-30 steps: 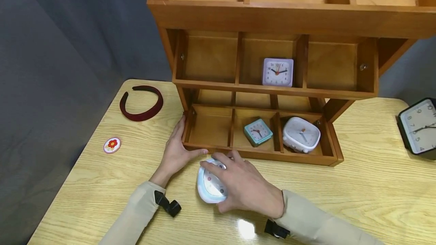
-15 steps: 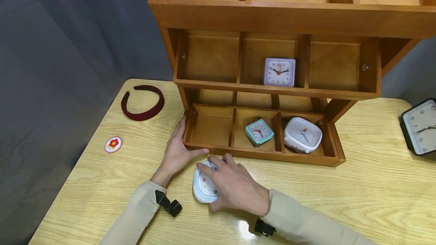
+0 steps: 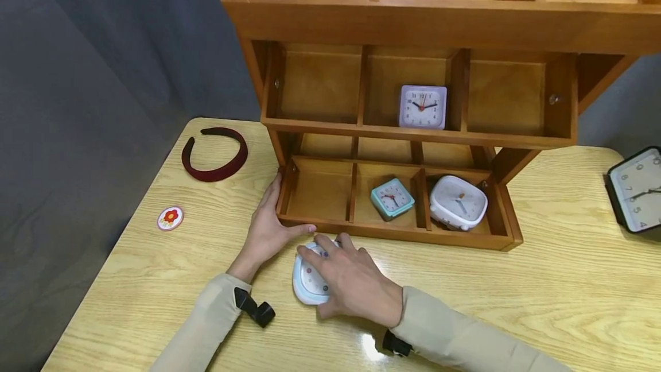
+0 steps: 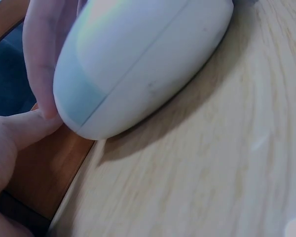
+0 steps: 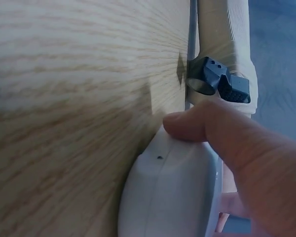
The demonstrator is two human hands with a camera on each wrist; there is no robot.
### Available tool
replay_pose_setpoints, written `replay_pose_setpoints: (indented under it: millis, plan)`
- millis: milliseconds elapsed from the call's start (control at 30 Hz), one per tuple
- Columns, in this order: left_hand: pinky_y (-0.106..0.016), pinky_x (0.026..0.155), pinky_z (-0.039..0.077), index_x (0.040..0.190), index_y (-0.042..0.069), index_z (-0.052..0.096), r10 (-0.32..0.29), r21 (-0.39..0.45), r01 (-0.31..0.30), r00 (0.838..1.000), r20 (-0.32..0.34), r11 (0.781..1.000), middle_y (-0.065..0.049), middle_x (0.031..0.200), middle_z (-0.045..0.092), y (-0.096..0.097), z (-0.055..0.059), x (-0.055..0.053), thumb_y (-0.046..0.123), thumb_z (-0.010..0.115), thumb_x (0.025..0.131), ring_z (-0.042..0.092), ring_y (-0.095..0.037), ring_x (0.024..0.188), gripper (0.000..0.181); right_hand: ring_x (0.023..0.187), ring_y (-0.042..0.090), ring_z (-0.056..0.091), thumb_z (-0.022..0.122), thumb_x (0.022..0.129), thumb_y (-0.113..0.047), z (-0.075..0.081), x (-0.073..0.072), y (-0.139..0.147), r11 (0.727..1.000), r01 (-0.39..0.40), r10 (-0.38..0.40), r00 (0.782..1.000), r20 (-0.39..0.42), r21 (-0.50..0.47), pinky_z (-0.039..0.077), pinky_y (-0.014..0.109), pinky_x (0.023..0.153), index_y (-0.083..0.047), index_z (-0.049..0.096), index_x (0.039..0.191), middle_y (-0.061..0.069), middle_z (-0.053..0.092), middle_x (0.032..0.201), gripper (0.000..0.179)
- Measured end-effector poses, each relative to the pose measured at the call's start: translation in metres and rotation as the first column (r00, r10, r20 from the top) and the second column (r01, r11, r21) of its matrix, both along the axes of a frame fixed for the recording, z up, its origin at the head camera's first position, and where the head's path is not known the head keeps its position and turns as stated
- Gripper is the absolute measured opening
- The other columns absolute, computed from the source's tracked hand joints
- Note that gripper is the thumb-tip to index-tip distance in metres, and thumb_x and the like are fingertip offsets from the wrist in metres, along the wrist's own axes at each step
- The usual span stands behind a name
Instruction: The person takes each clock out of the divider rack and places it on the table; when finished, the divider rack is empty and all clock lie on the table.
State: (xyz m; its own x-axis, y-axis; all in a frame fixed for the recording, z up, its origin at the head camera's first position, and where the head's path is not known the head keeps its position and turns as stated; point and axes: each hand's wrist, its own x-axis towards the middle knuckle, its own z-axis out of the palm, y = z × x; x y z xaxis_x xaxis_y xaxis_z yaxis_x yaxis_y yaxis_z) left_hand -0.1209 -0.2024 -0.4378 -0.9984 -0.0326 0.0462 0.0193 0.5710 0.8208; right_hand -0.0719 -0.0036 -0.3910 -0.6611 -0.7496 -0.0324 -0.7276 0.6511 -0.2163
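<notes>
A rounded white and light-blue device [image 3: 304, 280] with small coloured buttons lies on the table in front of the bottom drawer [image 3: 382, 233]. My right hand [image 3: 358, 283] grips it from above, thumb on the near side and fingers over the far part; the right wrist view shows the thumb pressed on its white shell [image 5: 163, 192]. At the drawer's front left corner rests my left hand [image 3: 264, 234], its thumb along the front and its fingers along the outer side. Inside that drawer sit a teal clock [image 3: 392, 198] and a white clock [image 3: 458, 202].
The wooden cabinet's middle drawer [image 3: 310, 123], pulled out above, holds a lilac clock [image 3: 422, 108]. A dark red headband [image 3: 222, 172] and a round flower badge [image 3: 170, 218] lie at left. A black-framed clock [image 3: 637, 191] stands at the right edge.
From one second to half a second ago, my right hand shifted a little left with the device. Since then it has barely moved. My left hand stays at the drawer corner.
</notes>
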Motion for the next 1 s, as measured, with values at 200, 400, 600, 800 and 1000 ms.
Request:
replay_pose_setpoints:
  millis: [200, 400, 600, 800, 1000]
  plan:
    - [-0.05, 0.119, 0.021, 0.157, 0.019, 0.006, 0.002, -0.018, -0.002, 1.0, 0.014, 1.0, -0.008, 0.163, 0.01, 0.001, 0.0, 0.001, 0.033, 0.089, 0.068, 0.018, -0.03, 0.149, 0.123, 0.112, 0.033, 0.054, 0.086, 0.06, -0.05, 0.003, 0.002, 0.005, 1.0, 0.016, -0.015, 0.999, 0.028, -0.013, 0.055, 0.052, 0.076, -0.022, 0.043, 0.145, 0.008, 0.044, 0.148, 0.099]
    - [-0.052, 0.119, 0.022, 0.157, 0.018, 0.007, 0.0, -0.035, 0.0, 1.0, -0.001, 0.999, -0.011, 0.163, 0.012, 0.002, 0.002, 0.001, 0.032, 0.09, 0.067, 0.018, -0.032, 0.149, 0.123, 0.122, 0.04, 0.051, 0.086, 0.061, -0.054, 0.016, 0.002, 0.016, 0.998, 0.058, -0.055, 0.996, 0.077, -0.039, 0.051, 0.059, 0.087, -0.023, 0.043, 0.146, 0.012, 0.039, 0.152, 0.101]
    - [-0.053, 0.118, 0.021, 0.157, 0.02, 0.006, -0.001, -0.032, 0.001, 1.0, -0.002, 0.999, -0.009, 0.163, 0.012, 0.0, 0.002, 0.002, 0.034, 0.089, 0.067, 0.017, -0.033, 0.149, 0.123, 0.121, 0.039, 0.052, 0.086, 0.062, -0.051, 0.028, 0.0, 0.036, 0.986, 0.066, -0.062, 0.998, 0.031, -0.155, 0.052, 0.054, 0.088, -0.023, 0.045, 0.145, 0.01, 0.043, 0.148, 0.097]
    - [-0.053, 0.119, 0.022, 0.157, 0.021, 0.006, -0.002, -0.035, 0.002, 1.0, 0.0, 0.999, -0.009, 0.163, 0.012, -0.001, 0.002, 0.001, 0.036, 0.09, 0.066, 0.018, -0.032, 0.149, 0.124, 0.121, 0.043, 0.052, 0.085, 0.064, -0.052, 0.037, -0.001, 0.06, 0.976, 0.119, -0.123, 0.992, -0.011, -0.18, 0.051, 0.058, 0.09, -0.022, 0.045, 0.145, 0.012, 0.044, 0.148, 0.095]
    - [-0.052, 0.119, 0.021, 0.157, 0.023, 0.006, 0.001, -0.027, -0.001, 1.0, 0.01, 1.0, -0.007, 0.163, 0.011, 0.001, 0.003, 0.001, 0.035, 0.09, 0.065, 0.017, -0.031, 0.149, 0.125, 0.122, 0.043, 0.052, 0.086, 0.066, -0.045, 0.046, -0.015, 0.088, 0.962, 0.128, -0.146, 0.987, -0.062, -0.24, 0.048, 0.059, 0.094, -0.018, 0.046, 0.144, 0.015, 0.041, 0.149, 0.092]
